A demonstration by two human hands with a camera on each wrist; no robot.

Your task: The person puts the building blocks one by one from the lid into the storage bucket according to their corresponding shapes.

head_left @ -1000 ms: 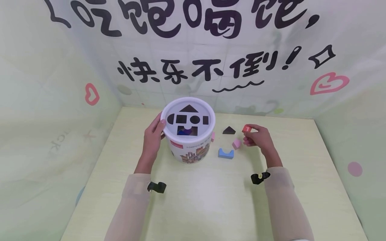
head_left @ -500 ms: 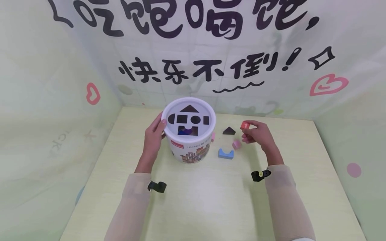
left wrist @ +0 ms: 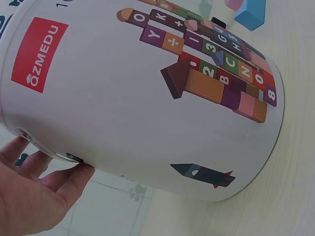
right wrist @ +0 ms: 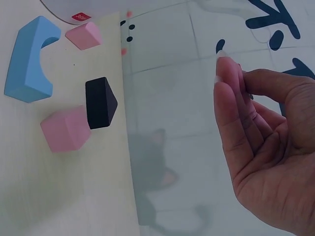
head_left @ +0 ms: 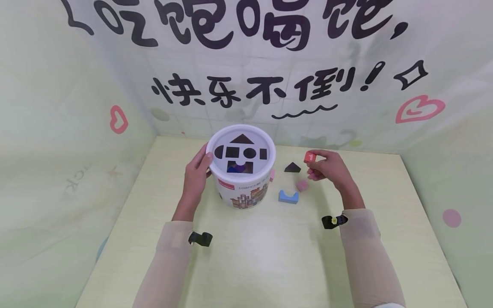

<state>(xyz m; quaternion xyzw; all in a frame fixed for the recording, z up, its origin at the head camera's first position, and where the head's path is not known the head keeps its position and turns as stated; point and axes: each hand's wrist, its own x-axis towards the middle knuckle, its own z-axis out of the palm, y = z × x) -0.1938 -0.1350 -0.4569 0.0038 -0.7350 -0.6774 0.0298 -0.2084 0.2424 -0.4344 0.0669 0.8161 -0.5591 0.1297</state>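
Note:
A white bucket (head_left: 231, 197) with a shape-sorter lid (head_left: 259, 139) stands upright on the table. My left hand (head_left: 195, 175) grips its left rim, thumb on top and fingers down the side; the left wrist view shows the fingers (left wrist: 54, 177) against the wall. Raised above the table on the right, my right hand (head_left: 330, 167) pinches a red toy block (head_left: 310, 157) with a white mark. From the right wrist camera the block is hidden behind the fingers (right wrist: 231, 118). Below the hand lie a pink block (head_left: 302, 185), a dark triangular block (head_left: 292, 167) and a blue arch block (head_left: 288, 198).
Another pink block (head_left: 272, 175) lies beside the bucket, partly hidden by it. Coloured pieces (head_left: 236, 167) show through the lid's lower cutout. A printed fabric backdrop (head_left: 246, 107) rises behind the pale table (head_left: 262, 256) and along both sides.
My right hand has lifted and shifted slightly left with the red block in its fingers. The left hand and the bucket have stayed in place.

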